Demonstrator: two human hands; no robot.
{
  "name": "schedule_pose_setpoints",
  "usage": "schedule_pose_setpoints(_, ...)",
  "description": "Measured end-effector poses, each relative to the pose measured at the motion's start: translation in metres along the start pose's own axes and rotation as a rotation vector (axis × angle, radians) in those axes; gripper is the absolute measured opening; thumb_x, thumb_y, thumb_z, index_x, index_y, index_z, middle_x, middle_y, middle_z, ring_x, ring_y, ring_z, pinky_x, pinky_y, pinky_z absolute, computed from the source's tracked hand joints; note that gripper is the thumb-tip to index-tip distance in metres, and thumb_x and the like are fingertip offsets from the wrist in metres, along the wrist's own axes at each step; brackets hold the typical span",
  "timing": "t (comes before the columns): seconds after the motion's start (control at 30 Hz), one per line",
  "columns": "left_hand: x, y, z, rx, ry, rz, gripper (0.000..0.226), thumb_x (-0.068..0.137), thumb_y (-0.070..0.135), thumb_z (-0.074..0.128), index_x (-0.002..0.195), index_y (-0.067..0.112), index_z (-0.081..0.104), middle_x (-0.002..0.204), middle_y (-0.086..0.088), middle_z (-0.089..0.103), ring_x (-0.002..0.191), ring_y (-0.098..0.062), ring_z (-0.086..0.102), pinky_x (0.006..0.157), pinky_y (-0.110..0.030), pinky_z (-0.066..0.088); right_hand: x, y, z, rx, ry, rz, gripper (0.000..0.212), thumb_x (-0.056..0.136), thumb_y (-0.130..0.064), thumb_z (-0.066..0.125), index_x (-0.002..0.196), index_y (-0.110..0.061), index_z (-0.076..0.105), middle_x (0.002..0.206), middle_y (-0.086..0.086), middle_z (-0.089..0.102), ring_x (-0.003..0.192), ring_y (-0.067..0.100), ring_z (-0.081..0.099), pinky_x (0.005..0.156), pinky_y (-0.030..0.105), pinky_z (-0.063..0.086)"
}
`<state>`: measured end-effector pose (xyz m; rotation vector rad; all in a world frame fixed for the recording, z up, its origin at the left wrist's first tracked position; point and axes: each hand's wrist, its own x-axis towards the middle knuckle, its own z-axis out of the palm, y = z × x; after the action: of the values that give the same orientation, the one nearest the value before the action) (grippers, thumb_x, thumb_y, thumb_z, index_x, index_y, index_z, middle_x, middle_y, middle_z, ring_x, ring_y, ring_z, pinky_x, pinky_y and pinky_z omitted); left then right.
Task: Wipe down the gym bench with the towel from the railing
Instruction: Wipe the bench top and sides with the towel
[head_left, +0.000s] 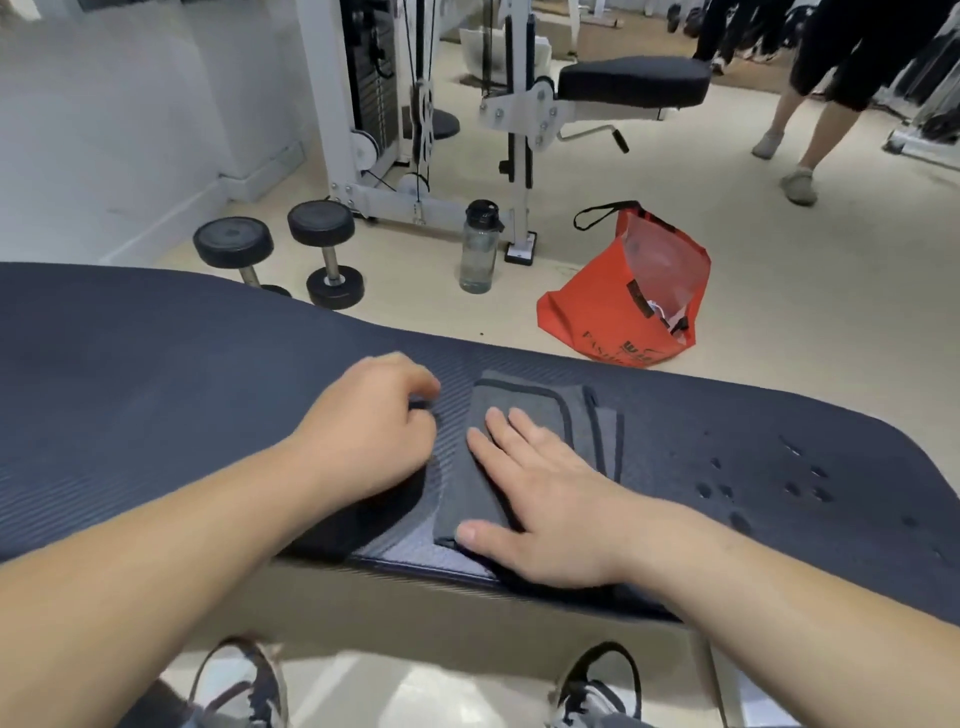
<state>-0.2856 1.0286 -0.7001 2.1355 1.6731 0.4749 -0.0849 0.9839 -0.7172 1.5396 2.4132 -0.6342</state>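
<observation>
A dark ribbed gym bench (156, 374) runs across the view from left to right. A folded grey towel (514, 415) with dark edging lies flat on its middle. My right hand (540, 499) rests palm-down on the towel, fingers spread and flat, thumb at the towel's near edge. My left hand (363, 431) sits just left of the towel on the bench, fingers curled, fingertips close to the towel's left edge. Several dark wet drops (769, 483) dot the bench surface to the right of the towel.
Beyond the bench on the floor stand two black dumbbells (280, 254), a clear water bottle (480, 247) and an orange bag (628, 291). A white cable machine (519, 109) with a black seat is behind. A person's legs (800, 135) are at the far right. My shoes (244, 686) show below.
</observation>
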Motion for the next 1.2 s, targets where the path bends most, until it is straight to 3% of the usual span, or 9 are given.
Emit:
schedule_pose_setpoints(0.1, 0.003, 0.007, 0.008, 0.005, 0.014, 0.116, 0.042, 0.086, 0.012, 0.051, 0.123, 0.022, 0.069, 0.125, 0.007, 0.063, 0.120, -0.018, 0.050, 0.100, -0.037, 0.047, 0.012, 0.019, 0.000, -0.067, -0.007, 0.056, 0.087, 0.099, -0.072, 0.027, 0.161, -0.032, -0.019, 0.168, -0.002, -0.031, 0.153, 0.013, -0.032, 0.127, 0.037, -0.014)
schedule_pose_setpoints(0.27, 0.006, 0.024, 0.021, 0.023, -0.036, 0.245, 0.041, 0.088, 0.016, 0.050, 0.123, 0.023, 0.069, 0.125, 0.009, 0.059, 0.116, -0.017, 0.046, 0.097, -0.041, 0.049, 0.026, 0.083, -0.020, 0.015, 0.097, 0.454, 0.089, 0.095, -0.078, 0.020, 0.163, -0.032, -0.013, 0.171, 0.005, -0.023, 0.157, 0.020, -0.021, 0.128, 0.041, -0.009)
schedule_pose_setpoints(0.33, 0.010, 0.029, 0.023, 0.023, -0.042, 0.279, 0.040, 0.087, 0.015, 0.050, 0.121, 0.023, 0.069, 0.122, 0.007, 0.059, 0.114, -0.018, 0.046, 0.096, -0.041, 0.049, 0.020, 0.082, -0.016, 0.005, 0.072, 0.509, 0.087, 0.097, -0.076, 0.017, 0.163, -0.030, -0.015, 0.170, 0.006, -0.025, 0.157, 0.022, -0.023, 0.127, 0.042, -0.010)
schedule_pose_setpoints(0.5, 0.022, 0.042, 0.026, -0.013, -0.076, 0.296, 0.037, 0.085, 0.012, 0.049, 0.114, 0.023, 0.071, 0.118, 0.004, 0.059, 0.116, -0.021, 0.049, 0.095, -0.045, 0.050, -0.025, 0.028, 0.015, -0.029, -0.006, 0.364, 0.079, 0.101, -0.068, 0.014, 0.158, -0.032, -0.026, 0.164, 0.001, -0.037, 0.149, 0.018, -0.039, 0.126, 0.042, -0.016)
schedule_pose_setpoints(0.6, 0.024, 0.054, 0.034, -0.030, -0.126, 0.298, 0.038, 0.083, 0.012, 0.048, 0.112, 0.023, 0.071, 0.118, 0.003, 0.058, 0.117, -0.023, 0.052, 0.094, -0.045, 0.051, -0.053, 0.018, 0.029, -0.011, 0.008, 0.337, 0.075, 0.101, -0.068, 0.013, 0.159, -0.036, -0.022, 0.165, -0.004, -0.035, 0.149, 0.011, -0.038, 0.126, 0.039, -0.016)
schedule_pose_setpoints(0.83, 0.001, 0.085, 0.058, 0.010, -0.199, 0.347, 0.039, 0.085, 0.013, 0.048, 0.117, 0.021, 0.068, 0.120, 0.002, 0.055, 0.117, -0.024, 0.049, 0.092, -0.045, 0.051, -0.065, 0.081, 0.020, 0.091, 0.050, 0.583, 0.073, 0.100, -0.072, 0.015, 0.161, -0.043, -0.013, 0.170, -0.004, -0.025, 0.156, 0.012, -0.024, 0.127, 0.039, -0.010)
schedule_pose_setpoints(0.93, -0.005, 0.092, 0.063, 0.049, -0.191, 0.396, 0.035, 0.089, 0.017, 0.047, 0.117, 0.021, 0.067, 0.121, 0.001, 0.054, 0.117, -0.024, 0.048, 0.091, -0.042, 0.048, -0.049, 0.090, 0.022, 0.071, 0.089, 0.608, 0.072, 0.101, -0.069, 0.013, 0.162, -0.040, -0.013, 0.171, -0.002, -0.024, 0.156, 0.017, -0.024, 0.127, 0.042, -0.011)
schedule_pose_setpoints(1.03, 0.001, 0.090, 0.064, 0.075, -0.152, 0.393, 0.028, 0.089, 0.019, 0.050, 0.111, 0.021, 0.067, 0.118, 0.000, 0.054, 0.114, -0.025, 0.049, 0.090, -0.043, 0.048, -0.043, 0.087, 0.021, -0.007, 0.037, 0.509, 0.071, 0.103, -0.065, 0.011, 0.161, -0.037, -0.019, 0.169, -0.001, -0.028, 0.155, 0.018, -0.028, 0.127, 0.045, -0.012)
schedule_pose_setpoints(1.2, 0.018, 0.091, 0.073, 0.064, -0.124, 0.344, 0.023, 0.085, 0.013, 0.050, 0.101, 0.022, 0.064, 0.110, 0.000, 0.054, 0.109, -0.026, 0.051, 0.089, -0.047, 0.050, -0.056, 0.112, 0.016, -0.007, 0.110, 0.340, 0.076, 0.102, -0.068, 0.017, 0.163, -0.034, -0.012, 0.171, -0.007, -0.021, 0.156, 0.010, -0.022, 0.127, 0.038, -0.011)
